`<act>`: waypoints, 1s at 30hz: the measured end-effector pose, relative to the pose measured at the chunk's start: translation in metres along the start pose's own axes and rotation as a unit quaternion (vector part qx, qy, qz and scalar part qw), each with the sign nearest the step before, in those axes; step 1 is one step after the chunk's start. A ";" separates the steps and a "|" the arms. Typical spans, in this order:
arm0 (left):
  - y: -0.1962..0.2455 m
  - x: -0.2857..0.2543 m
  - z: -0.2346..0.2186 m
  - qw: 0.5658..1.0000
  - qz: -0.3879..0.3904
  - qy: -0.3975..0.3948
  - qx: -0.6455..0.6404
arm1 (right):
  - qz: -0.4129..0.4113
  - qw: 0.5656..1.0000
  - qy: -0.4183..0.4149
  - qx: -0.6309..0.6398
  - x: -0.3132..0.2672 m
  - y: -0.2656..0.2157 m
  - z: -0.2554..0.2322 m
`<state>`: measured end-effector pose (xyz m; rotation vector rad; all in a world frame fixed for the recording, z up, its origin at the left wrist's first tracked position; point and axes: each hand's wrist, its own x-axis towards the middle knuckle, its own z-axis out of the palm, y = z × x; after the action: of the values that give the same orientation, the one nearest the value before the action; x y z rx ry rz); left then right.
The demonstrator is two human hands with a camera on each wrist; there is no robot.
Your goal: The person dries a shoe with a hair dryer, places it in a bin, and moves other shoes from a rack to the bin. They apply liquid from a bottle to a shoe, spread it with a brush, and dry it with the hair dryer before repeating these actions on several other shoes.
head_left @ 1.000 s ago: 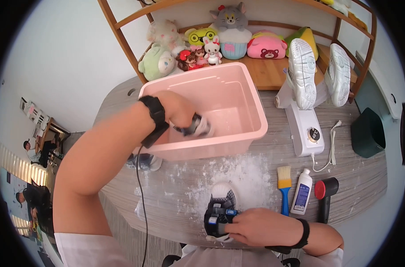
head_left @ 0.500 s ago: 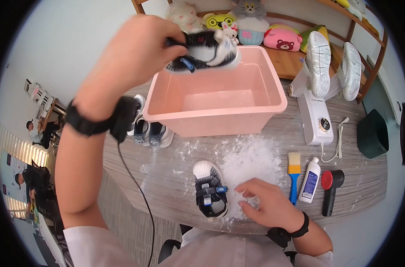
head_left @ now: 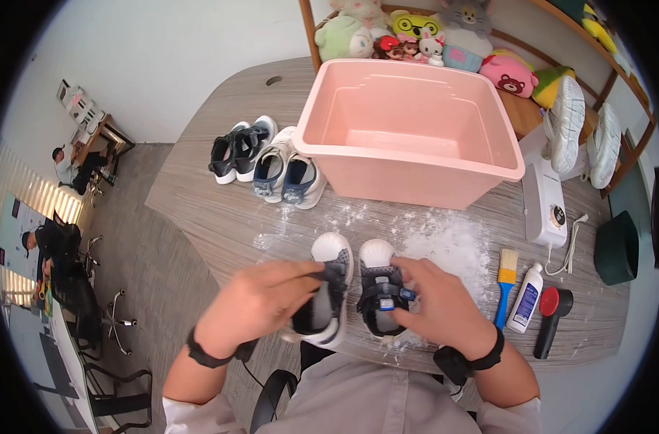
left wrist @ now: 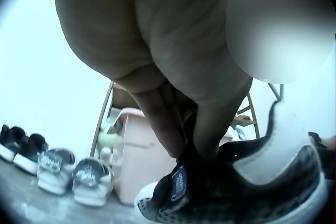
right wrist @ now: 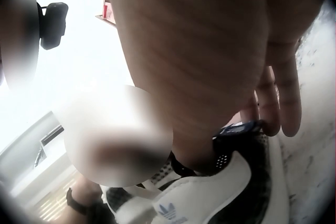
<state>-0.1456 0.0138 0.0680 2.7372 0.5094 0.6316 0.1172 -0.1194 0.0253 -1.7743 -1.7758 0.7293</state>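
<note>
Two black-and-white sneakers stand side by side near the table's front edge, white toes pointing away from me. My left hand (head_left: 253,300) pinches the dark strap of the left sneaker (head_left: 322,318) between thumb and fingers; the left wrist view shows the fingertips meeting over that sneaker's (left wrist: 252,192) opening. My right hand (head_left: 445,304) holds the outer side of the right sneaker (head_left: 378,254), its thumb at the opening and fingers along the side. In the right wrist view, the outer fingers hang down beside this sneaker (right wrist: 231,187), which has a white side panel.
A pink tub (head_left: 409,173) stands behind, with two pairs of shoes (head_left: 289,184) to its left. White powder (head_left: 452,246) covers the table nearby. At right lie a brush (head_left: 504,289), bottle (head_left: 526,300) and black-and-red tool (head_left: 554,318). A shoe dryer (head_left: 543,210) holds white shoes.
My left hand has brought a sneaker out of the pink tub and down beside the other one. My right hand, apart from its sneaker half a second ago, now holds that sneaker's side.
</note>
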 end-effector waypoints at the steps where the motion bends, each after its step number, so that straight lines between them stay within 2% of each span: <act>1: -0.004 -0.007 0.009 1.000 0.007 -0.013 0.003 | 0.013 1.000 0.007 0.007 -0.001 0.004 0.000; 3: -0.008 -0.015 0.025 1.000 0.017 -0.024 0.003 | 0.051 0.998 0.007 0.036 -0.005 0.006 0.000; 5: -0.010 -0.020 0.036 0.999 0.024 0.006 0.020 | 0.054 0.997 0.008 0.056 -0.008 0.010 0.003; 9: -0.011 -0.027 0.038 0.999 0.039 0.010 -0.022 | 0.069 0.995 0.009 0.078 -0.010 0.014 0.005; 11: -0.009 -0.034 0.045 0.990 -0.013 0.124 -0.061 | 0.082 0.991 0.011 0.102 -0.012 0.011 0.009; 12: -0.006 -0.040 0.047 0.990 -0.012 0.125 -0.059 | 0.097 0.987 0.012 0.128 -0.012 0.010 0.011; 14: 0.001 -0.051 0.050 0.964 -0.151 0.184 -0.121 | 0.098 0.985 0.019 0.141 -0.014 0.009 0.016; 15: 0.009 -0.050 0.048 0.962 -0.204 0.144 -0.110 | 0.099 0.983 0.024 0.153 -0.015 0.009 0.019; 16: 0.012 -0.048 0.053 0.961 -0.207 0.145 -0.110 | 0.098 0.983 0.022 0.153 -0.017 0.009 0.020; 18: 0.017 -0.044 0.063 0.926 -0.296 0.123 -0.200 | 0.088 0.981 0.030 0.173 -0.019 0.010 0.021; 19: 0.012 -0.046 0.068 0.923 -0.300 0.109 -0.213 | 0.088 0.981 0.029 0.173 -0.019 0.011 0.019; 21: 0.010 -0.046 0.069 0.930 -0.284 0.099 -0.214 | 0.094 0.968 0.014 0.232 -0.022 0.013 0.013; 26: 0.013 -0.031 0.048 0.939 -0.259 0.056 -0.218 | 0.089 0.960 0.030 0.265 -0.025 0.030 0.018; 28: 0.020 -0.013 0.030 0.991 -0.064 0.091 -0.080 | 0.092 0.957 0.035 0.273 -0.025 0.031 0.021; 30: 0.037 0.001 0.030 0.994 -0.031 0.061 -0.084 | 0.106 0.922 0.060 0.368 -0.021 0.024 0.024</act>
<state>-0.1207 -0.0245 0.0556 2.5271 0.5422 0.7918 0.1177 -0.1404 -0.0089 -1.4414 -1.0193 1.1591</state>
